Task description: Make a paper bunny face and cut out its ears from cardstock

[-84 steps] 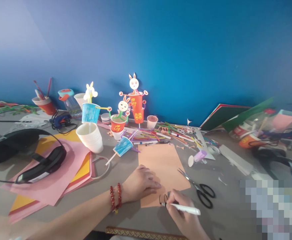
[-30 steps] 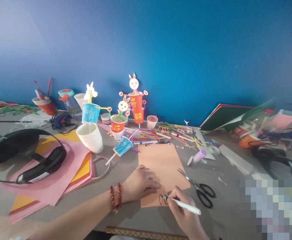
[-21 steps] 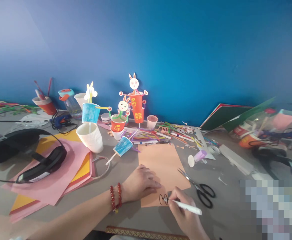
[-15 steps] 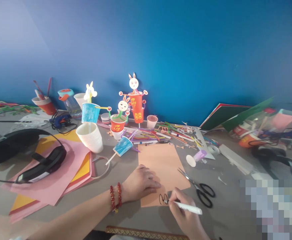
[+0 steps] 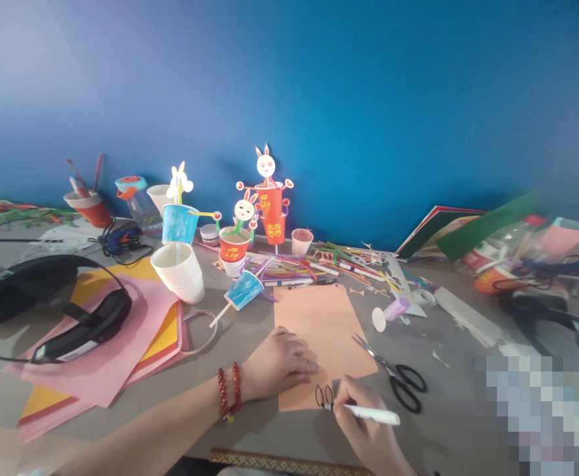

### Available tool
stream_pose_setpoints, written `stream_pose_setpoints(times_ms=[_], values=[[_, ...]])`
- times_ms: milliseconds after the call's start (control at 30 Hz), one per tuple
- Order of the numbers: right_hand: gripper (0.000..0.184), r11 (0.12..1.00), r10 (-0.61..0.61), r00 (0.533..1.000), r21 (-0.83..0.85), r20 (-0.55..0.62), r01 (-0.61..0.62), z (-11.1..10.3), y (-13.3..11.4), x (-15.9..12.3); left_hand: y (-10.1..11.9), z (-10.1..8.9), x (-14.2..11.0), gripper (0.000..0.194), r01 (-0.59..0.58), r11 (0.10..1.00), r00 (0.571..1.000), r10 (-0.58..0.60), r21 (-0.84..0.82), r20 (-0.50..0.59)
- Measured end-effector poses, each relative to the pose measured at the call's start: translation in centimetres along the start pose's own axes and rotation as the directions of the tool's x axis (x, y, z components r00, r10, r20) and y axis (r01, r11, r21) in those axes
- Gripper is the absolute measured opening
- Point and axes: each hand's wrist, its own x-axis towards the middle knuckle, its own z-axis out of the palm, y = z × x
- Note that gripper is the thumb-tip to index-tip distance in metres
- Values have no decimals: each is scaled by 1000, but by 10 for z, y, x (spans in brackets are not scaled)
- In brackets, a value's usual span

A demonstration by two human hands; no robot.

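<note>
A sheet of light orange paper (image 5: 314, 311) lies in front of me on the grey table. My left hand (image 5: 280, 362) rests flat on its left part, fingers stretched out and holding nothing. In my right hand (image 5: 363, 423), closed in a writing grip, is a white marker (image 5: 376, 415), its tip at the lower edge of the sheet. Beside the tip two narrow black loops (image 5: 324, 395) are drawn; my fingers partly cover this area. To the right of the paper lie scissors (image 5: 398, 377) with black handles, blades parted slightly and pointing at the sheet.
Behind the paper stand red-cup rabbit figures (image 5: 270, 218) and scattered pipe cleaners and markers (image 5: 319, 268). A blue cup on a stick (image 5: 244, 291) lies left, near stacked white cups (image 5: 183, 277). A black headset (image 5: 91, 317) sits on coloured paper (image 5: 141, 311). A purple piece (image 5: 396, 308) lies right.
The marker tip has moved slightly down and left, and the black line now forms two closed-looking loops. My left hand has stayed in place. The white disc by the purple piece has shifted slightly.
</note>
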Motion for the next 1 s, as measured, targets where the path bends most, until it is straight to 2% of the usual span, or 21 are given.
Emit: stream_pose_setpoints(times_ms=[200,300,400,767,1000], values=[[20,999,13,1000,49,18,-14,-1,0,-1,-1,2,-1,25,0,1000,1000,0,-2,-1],[23,994,59,997,93,-45,-55,0,3,-2,-2,2,-1,25,-2,1000,1000,2,2,-9],[25,996,71,994,68,-85,-65,2,4,-2,-1,1,-1,24,-6,1000,1000,6,6,-8],[23,998,3,997,-62,-72,-8,1,-3,3,-1,0,0,27,1,1000,1000,-1,-8,-1],[23,999,30,999,-17,-20,-30,1,-2,1,-1,0,0,29,-2,1000,1000,2,7,-3]])
